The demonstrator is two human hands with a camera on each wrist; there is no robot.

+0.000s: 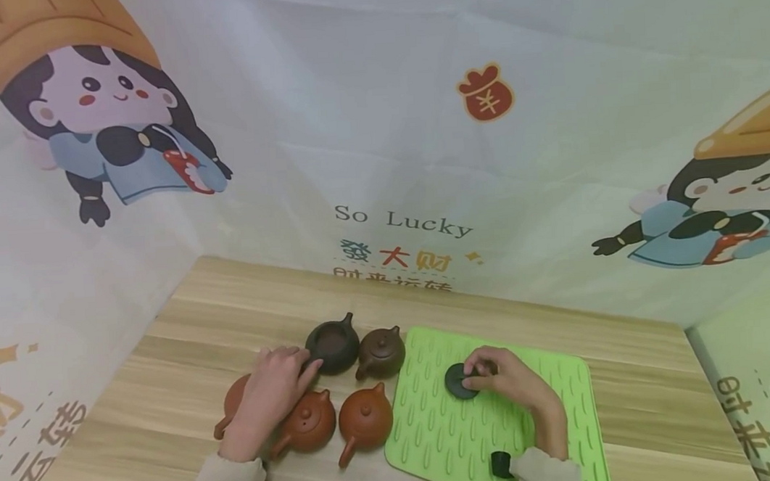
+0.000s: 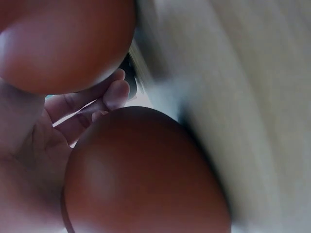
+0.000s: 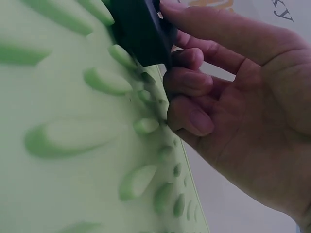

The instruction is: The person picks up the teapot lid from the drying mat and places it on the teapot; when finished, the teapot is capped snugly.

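Observation:
My left hand (image 1: 273, 386) reaches over the brown-orange teapots and grips the lidless black teapot (image 1: 342, 349) at its near left side. The thumb lies against the pot's body, and the part under the palm is hidden. In the left wrist view, the fingers (image 2: 115, 94) curl in behind two rounded orange-brown pots. My right hand (image 1: 513, 380) pinches a round black teapot lid (image 1: 456, 383) between thumb and fingers, low over the green ridged mat (image 1: 428, 434). The lid (image 3: 138, 31) also shows tilted at the top of the right wrist view.
Right of the black teapot stands a dark brown teapot (image 1: 383, 351) with its lid on. Nearer are two lidded orange-brown teapots (image 1: 312, 421) (image 1: 368, 416), and another (image 1: 235, 397) is partly behind the left hand. A printed cloth wall (image 1: 381, 161) rises behind the wooden table (image 1: 171, 397).

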